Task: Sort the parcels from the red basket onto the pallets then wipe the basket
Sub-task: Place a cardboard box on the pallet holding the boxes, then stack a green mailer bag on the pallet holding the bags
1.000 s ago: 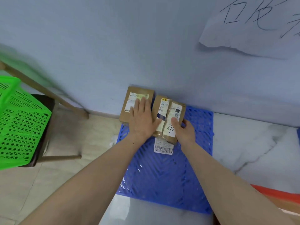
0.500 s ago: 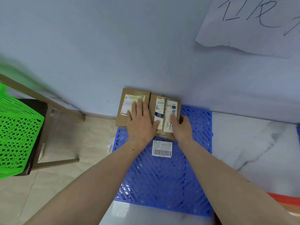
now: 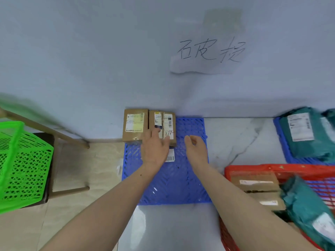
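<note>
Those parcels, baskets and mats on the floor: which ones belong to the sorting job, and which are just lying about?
Part of the job:
red basket with parcels inside
cardboard parcels by the wall
near blue pallet
far blue pallet with teal bags
left hand, right hand

Just lying about:
green basket
wooden stool
handwritten paper sign

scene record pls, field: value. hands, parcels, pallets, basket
left hand: open, fingers on the brown boxes
right hand: loosely curled, holds nothing, over the near pallet
brown boxes: three in a row at the wall, on the near pallet's far edge
far pallet: green bags on it
red basket: boxes and a green bag inside
green basket: on a stool, left
</note>
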Action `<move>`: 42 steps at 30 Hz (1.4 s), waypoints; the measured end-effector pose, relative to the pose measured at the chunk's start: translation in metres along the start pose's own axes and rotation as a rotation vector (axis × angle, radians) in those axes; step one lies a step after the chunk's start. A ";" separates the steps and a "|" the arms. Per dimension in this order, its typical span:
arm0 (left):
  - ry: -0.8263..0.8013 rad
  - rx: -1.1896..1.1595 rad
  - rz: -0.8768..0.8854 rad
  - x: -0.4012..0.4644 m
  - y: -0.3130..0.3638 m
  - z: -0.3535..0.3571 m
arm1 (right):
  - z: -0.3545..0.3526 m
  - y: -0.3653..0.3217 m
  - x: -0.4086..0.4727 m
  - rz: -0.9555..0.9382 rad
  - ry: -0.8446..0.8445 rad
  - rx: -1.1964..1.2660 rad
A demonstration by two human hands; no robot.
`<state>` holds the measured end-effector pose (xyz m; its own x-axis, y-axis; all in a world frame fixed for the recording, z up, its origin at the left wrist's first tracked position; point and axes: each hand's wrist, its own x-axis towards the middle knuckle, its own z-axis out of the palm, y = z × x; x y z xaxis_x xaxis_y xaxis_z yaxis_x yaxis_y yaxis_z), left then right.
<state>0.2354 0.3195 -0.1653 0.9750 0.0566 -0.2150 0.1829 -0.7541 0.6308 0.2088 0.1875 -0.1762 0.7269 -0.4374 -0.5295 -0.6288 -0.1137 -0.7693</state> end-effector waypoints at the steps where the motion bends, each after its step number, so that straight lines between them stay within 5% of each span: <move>1: -0.007 -0.026 0.000 -0.012 0.007 -0.003 | -0.008 -0.001 -0.012 0.001 0.017 0.018; 22: -0.230 -0.269 0.044 -0.238 0.139 0.043 | -0.215 0.064 -0.175 0.047 0.197 0.213; 32: -0.329 -0.379 -0.179 -0.313 0.222 0.162 | -0.371 0.134 -0.142 0.043 0.051 -0.041; 42: -0.578 -0.362 -0.477 -0.357 0.270 0.256 | -0.485 0.207 -0.101 0.174 0.157 -0.371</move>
<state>-0.0957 -0.0713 -0.1091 0.5821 -0.1031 -0.8066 0.6854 -0.4715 0.5549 -0.1282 -0.2242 -0.1086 0.5685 -0.6057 -0.5568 -0.8156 -0.3262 -0.4779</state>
